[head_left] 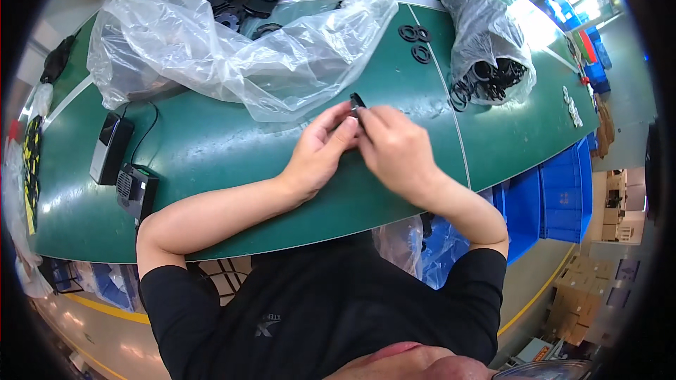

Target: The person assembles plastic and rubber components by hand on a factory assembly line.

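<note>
My left hand [320, 151] and my right hand [394, 148] meet over the green table [211, 148], fingertips together on a small black ring-shaped part [357, 101] held on edge between them. Both hands pinch it; most of the part is hidden by the fingers. A large clear plastic bag [232, 49] full of flat black ring parts lies just beyond my left hand.
A second clear bag [489, 42] with black rings spills at the far right, and three loose black rings [415, 41] lie between the bags. Two small black devices with a cable [113, 148] sit at the left. Blue crates [549, 204] stand under the table's right edge.
</note>
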A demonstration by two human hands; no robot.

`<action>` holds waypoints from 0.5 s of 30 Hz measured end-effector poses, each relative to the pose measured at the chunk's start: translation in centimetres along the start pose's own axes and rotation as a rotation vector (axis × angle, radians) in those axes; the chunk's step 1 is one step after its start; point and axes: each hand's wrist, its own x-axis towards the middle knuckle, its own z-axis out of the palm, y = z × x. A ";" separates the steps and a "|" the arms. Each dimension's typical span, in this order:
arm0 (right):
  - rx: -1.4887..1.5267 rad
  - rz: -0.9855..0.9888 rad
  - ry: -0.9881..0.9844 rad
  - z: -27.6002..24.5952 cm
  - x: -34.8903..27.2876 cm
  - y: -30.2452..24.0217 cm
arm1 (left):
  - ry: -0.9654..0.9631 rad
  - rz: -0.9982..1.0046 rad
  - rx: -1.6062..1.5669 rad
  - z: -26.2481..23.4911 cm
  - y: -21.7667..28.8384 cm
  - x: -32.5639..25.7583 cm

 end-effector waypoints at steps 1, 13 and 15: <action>0.004 -0.032 0.014 0.1 -0.7 -0.2 | 0.007 -0.039 0.033 -0.3 0.1 0.1; 0.072 0.331 0.155 -0.2 2.8 13.6 | 0.004 -0.244 0.160 -0.5 1.6 0.0; -0.093 0.495 0.036 1.2 2.8 15.7 | 0.015 -0.264 0.119 0.1 2.3 0.1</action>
